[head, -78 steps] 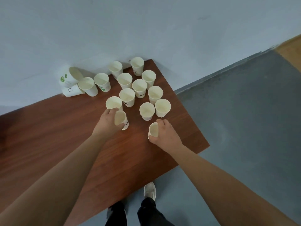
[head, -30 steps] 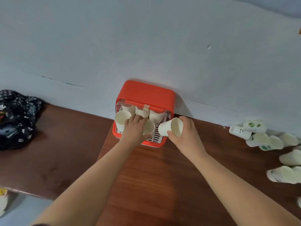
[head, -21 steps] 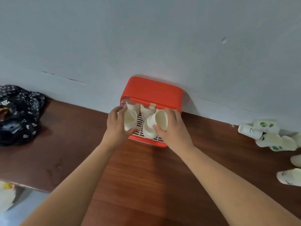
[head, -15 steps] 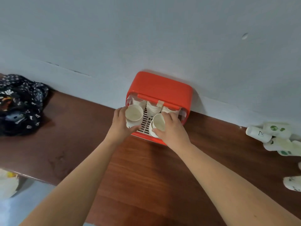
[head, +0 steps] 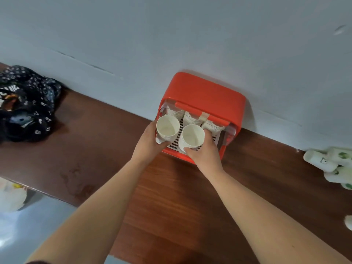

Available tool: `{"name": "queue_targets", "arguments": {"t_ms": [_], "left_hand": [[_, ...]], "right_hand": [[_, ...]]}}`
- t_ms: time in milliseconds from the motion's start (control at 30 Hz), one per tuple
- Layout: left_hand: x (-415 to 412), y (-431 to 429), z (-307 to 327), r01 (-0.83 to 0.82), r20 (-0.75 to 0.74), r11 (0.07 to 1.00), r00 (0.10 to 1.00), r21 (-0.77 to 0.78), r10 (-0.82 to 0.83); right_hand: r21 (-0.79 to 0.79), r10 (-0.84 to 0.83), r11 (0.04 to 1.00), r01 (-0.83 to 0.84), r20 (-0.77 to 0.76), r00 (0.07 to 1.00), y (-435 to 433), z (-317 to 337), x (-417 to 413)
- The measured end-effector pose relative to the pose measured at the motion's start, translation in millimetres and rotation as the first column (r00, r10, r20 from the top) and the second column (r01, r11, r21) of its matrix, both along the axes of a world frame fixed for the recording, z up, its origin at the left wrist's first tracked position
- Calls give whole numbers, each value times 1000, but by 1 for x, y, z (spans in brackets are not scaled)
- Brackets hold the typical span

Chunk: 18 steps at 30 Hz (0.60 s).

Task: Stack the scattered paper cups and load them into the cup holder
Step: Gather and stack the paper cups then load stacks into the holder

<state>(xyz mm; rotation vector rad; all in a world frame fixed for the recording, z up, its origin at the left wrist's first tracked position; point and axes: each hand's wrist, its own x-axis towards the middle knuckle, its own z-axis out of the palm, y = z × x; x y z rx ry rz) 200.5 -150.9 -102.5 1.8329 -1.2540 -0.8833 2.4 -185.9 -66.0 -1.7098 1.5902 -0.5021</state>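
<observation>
Back-row cup stacks [head: 192, 120] and the red lid [head: 205, 90] crowd the cup holder [head: 222, 149]; bare table [head: 171, 202] in front lies open.

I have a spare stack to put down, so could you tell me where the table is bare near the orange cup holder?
Bare table lies between the dark cloth and the cup holder, and between the holder and the lying cups at right. Crowded: the holder's front, where the left hand and right hand grip cup stacks.
</observation>
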Motion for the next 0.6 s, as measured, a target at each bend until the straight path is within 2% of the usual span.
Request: {"name": "queue_targets", "arguments": {"t_ms": [133, 333, 433, 500, 600], "left_hand": [[3, 1, -1, -7, 22, 1000, 1000, -21, 8], [1, 3, -3, 1, 82, 1000, 997, -27, 2], [2, 14, -5, -22, 125, 999, 992, 47, 16], [-2, 36, -12, -39, 175, 988, 984, 149, 12], [-21, 81, -18, -17, 204, 953, 978, 303, -48]], "right_hand": [[-7, -39, 999, 40, 70, 997, -1, -3, 15], [23, -11, 1000, 11, 38, 999, 7, -12, 8], [66, 7, 998, -8, 14, 1000, 16, -6, -6], [48, 13, 999, -11, -26, 1000, 27, 2, -25], [85, -7, 996, 21, -165, 986, 51, 11, -68]]}}
